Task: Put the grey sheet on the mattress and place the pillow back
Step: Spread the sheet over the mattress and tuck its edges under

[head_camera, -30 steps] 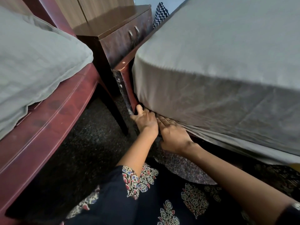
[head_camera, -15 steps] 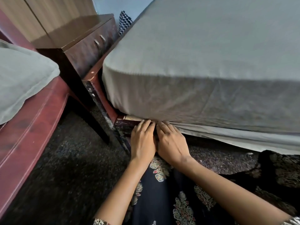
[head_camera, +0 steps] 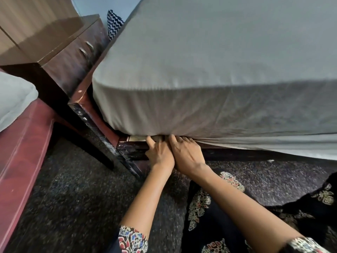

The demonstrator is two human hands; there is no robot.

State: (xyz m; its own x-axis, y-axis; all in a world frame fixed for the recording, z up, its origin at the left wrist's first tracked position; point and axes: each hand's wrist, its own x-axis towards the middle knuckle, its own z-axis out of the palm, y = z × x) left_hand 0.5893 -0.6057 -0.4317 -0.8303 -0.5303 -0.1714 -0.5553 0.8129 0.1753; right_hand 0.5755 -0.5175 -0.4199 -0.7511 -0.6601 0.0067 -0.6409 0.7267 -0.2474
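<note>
The grey sheet covers the top and near side of the mattress, drawn tight round the near-left corner. Along the bottom right a loose hem hangs out over the dark wooden bed frame. My left hand and my right hand lie side by side at the mattress's lower edge near that corner, fingers straight and pushed into the gap under the mattress. Their fingertips are hidden by the sheet. A grey pillow lies at the far left on a red-brown wooden seat.
A dark wooden bedside cabinet with two drawer handles stands left of the bed, its leg close to the bed corner. A zigzag-patterned cushion shows behind it. Dark speckled floor lies between the seat and the bed. My patterned dark clothing fills the lower right.
The view has shifted, the bed corner now nearer the middle. Both hands stay together at the mattress's lower edge, now pushed a little further under it.
</note>
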